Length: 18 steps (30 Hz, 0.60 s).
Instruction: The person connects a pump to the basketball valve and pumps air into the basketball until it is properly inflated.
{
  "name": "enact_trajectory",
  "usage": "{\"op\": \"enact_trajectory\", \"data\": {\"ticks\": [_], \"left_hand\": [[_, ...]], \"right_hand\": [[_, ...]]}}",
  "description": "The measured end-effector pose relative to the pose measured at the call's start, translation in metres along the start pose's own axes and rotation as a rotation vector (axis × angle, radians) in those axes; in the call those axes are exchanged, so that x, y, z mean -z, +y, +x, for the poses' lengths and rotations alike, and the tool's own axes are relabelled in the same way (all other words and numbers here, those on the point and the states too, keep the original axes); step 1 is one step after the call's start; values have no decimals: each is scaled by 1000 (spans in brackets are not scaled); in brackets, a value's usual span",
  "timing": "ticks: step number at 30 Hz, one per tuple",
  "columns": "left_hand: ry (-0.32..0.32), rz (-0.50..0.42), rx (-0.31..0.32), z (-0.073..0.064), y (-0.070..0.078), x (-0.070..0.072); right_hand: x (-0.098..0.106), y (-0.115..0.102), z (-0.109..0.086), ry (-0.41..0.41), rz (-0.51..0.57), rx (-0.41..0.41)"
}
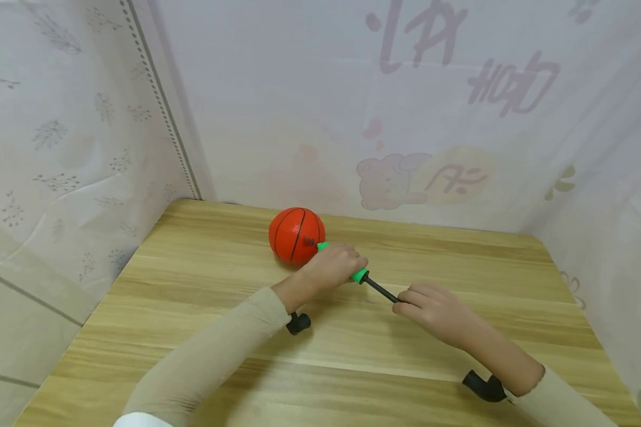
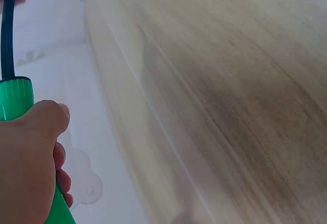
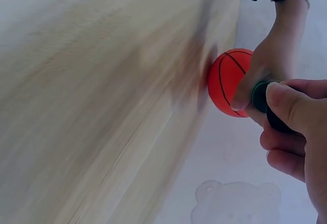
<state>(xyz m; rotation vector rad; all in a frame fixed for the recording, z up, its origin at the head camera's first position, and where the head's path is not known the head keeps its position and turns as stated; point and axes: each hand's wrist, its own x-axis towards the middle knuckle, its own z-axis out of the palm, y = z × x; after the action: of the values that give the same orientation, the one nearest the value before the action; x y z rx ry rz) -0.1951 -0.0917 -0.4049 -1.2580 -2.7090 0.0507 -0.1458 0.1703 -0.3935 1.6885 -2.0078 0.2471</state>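
A small orange-red toy basketball [image 1: 295, 236] with black lines sits toward the back of the wooden table. My left hand [image 1: 332, 265] wraps round the green barrel of a hand pump [image 2: 16, 98], whose front end points at the ball's right side. Whether a needle enters the ball is hard to see. From the barrel's rear a black rod [image 1: 380, 289] sticks out, well extended. At its end my right hand [image 1: 432, 311] grips the pump's black handle [image 3: 278, 120], mostly hidden by the fingers.
Wood-grain tabletop [image 1: 203, 267] lies beneath both arms. Pale printed cloth [image 1: 278, 107] hangs behind and at both sides of the table. A black camera mount [image 1: 299, 323] is on the left wrist, another [image 1: 483, 386] on the right.
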Motion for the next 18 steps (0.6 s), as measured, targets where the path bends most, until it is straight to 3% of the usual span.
{"op": "enact_trajectory", "data": {"ticks": [7,11,18], "left_hand": [[9,-39,7,-2,-5,4],[4,-35,9,-2,-6,5],[21,3,-12,0,-3,3]], "right_hand": [[15,-11,-13,-18,18,-36],[17,-13,-16,15,27,-36],[9,-6,-7,-7,24,-25]]}}
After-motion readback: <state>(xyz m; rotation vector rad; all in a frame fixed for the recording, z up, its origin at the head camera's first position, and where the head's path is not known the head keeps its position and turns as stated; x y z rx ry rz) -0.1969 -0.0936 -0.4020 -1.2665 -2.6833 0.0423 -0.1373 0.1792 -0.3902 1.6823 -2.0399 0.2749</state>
